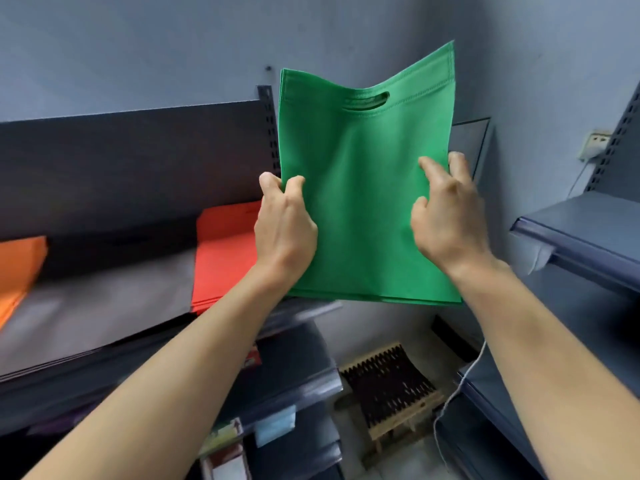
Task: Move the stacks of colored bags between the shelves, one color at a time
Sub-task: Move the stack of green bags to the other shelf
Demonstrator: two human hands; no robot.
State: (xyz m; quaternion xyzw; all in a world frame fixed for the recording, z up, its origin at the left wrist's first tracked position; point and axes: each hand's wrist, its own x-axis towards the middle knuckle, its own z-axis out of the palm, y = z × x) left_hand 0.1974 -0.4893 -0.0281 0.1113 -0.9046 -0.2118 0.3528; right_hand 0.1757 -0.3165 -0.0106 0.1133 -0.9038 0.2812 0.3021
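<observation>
Stack of green bags [367, 202] held upright in mid-air between left shelf [138, 161] and right shelf [581, 233], handle slot uppermost, top right corner raised higher than top left. Left grip [285, 220] closed on the stack's left edge, thumb in front, fingers behind. Right grip [446, 216] clasping the right edge, thumb and one fingertip on the front face, another finger wrapped behind. Red bags [225, 251] lying flat on left shelf, just left of left grip. Orange bags [20, 268] at far left of same shelf, well apart from red. Between them a blurred grey patch, possibly grey bags or bare shelf. Low down between the shelves, slatted stool [391, 386], white cable [460, 386] just right of it.
</observation>
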